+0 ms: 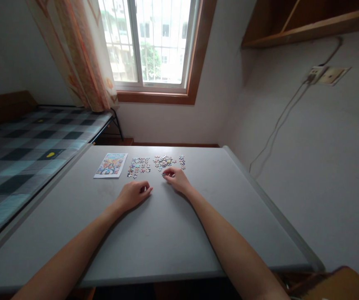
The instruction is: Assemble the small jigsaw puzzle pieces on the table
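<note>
My right hand point(176, 178) pinches a small jigsaw puzzle piece point(163, 175) at its fingertips, just in front of a heap of loose puzzle pieces point(164, 162). To the left, my left hand point(134, 195) rests on the table with its fingers curled, and nothing shows in them. Beyond that hand, several puzzle pieces point(139, 165) lie spread out in loose rows. A narrow column of more pieces point(182, 161) lies right of the heap. A printed picture sheet point(111, 165) with colourful cartoon figures lies flat at the left.
The grey table point(166, 233) has raised side edges. On the left stands a bed with a checked mattress point(57, 129); a curtain point(79, 54) hangs beside the window point(154, 46). At the right, a cable point(271, 133) runs down the wall from a socket point(332, 76), below a wooden shelf point(310, 31).
</note>
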`<state>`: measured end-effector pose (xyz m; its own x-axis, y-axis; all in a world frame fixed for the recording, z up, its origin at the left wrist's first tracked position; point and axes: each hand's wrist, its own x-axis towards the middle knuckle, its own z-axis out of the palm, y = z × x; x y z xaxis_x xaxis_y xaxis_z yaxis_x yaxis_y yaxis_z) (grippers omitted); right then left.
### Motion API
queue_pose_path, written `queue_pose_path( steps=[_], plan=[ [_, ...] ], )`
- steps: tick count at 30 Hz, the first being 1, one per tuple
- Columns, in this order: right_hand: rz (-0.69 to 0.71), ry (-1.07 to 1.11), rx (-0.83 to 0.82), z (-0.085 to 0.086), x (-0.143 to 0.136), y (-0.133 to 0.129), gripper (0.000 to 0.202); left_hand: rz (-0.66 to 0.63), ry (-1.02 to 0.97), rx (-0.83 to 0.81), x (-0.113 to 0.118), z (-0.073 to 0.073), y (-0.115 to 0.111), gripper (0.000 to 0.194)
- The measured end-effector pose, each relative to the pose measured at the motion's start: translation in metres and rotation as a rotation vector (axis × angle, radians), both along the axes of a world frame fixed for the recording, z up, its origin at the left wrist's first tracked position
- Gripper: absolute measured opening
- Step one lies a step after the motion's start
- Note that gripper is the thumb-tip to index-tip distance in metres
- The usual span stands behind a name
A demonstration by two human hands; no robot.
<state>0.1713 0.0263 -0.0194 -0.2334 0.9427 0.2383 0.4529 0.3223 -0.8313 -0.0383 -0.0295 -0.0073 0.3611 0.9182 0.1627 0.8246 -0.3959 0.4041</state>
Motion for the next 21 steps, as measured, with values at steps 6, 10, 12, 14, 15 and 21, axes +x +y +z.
queue_pose_path(
  steps=[6, 10, 12, 14, 15, 21],
  plan=[
    [0.214, 0.349, -0.203, 0.007, -0.016, -0.010, 0.016, 0.043, -0.152, 0.049, -0.004, -0.006, 0.004, 0.031],
    [0.347, 0.447, -0.393, 0.008, -0.021, -0.016, 0.026, 0.026, -0.216, 0.088, -0.005, -0.007, 0.006, 0.035],
    [0.365, 0.441, -0.414, 0.007, -0.020, -0.017, 0.028, 0.007, -0.219, 0.097, -0.005, -0.007, 0.005, 0.033],
    [0.366, 0.430, -0.419, 0.006, -0.019, -0.017, 0.031, -0.004, -0.211, 0.106, -0.005, -0.007, 0.005, 0.029],
    [0.367, 0.422, -0.414, 0.006, -0.019, -0.016, 0.032, -0.002, -0.209, 0.113, -0.005, -0.007, 0.005, 0.028],
    [0.357, 0.392, -0.362, 0.008, -0.019, -0.018, 0.042, -0.001, -0.227, 0.139, -0.005, -0.009, 0.005, 0.028]
  ],
)
